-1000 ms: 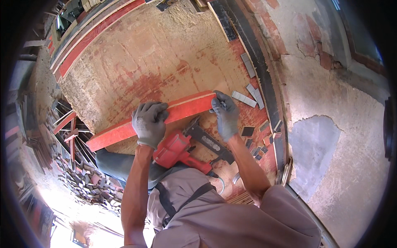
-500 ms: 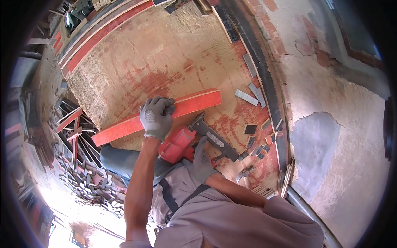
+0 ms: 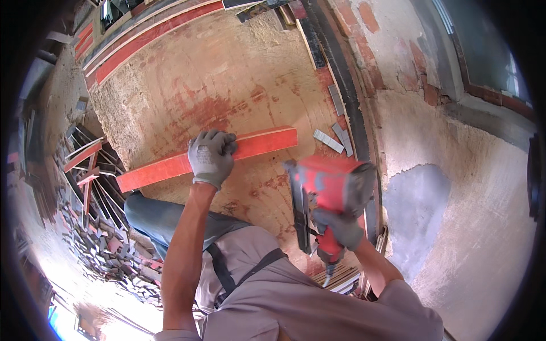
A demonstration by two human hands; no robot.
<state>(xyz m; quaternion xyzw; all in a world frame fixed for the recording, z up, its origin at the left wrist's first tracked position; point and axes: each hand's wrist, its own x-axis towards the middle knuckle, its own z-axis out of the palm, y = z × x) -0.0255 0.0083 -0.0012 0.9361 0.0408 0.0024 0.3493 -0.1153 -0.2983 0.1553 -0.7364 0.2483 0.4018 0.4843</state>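
A long red-faced wooden strip [image 3: 256,144] lies slantwise across the worktop in front of me. My left hand [image 3: 210,158], in a grey glove, is closed over its middle, with the fingers curled over the far edge. At the right, my gloved right hand [image 3: 339,226] grips a red and black nail gun [image 3: 333,179] by its handle, raised above the worktop. The nail gun's long dark magazine [image 3: 300,213] points down toward me, and a hose fitting [image 3: 329,268] shows below the handle. The gun is slightly blurred and stands apart from the strip.
Staple or nail strips [image 3: 329,141] lie near the right edge of the worn wooden worktop [image 3: 187,85]. Stacked red and dark boards [image 3: 153,37] line its far side. Offcuts [image 3: 114,250] heap up on the floor at left. A plastered wall [image 3: 472,148] rises at right.
My right hand has taken the nail gun by its handle, lifted it from beside my lap, swung it right and turned it. My left hand still holds the strip.
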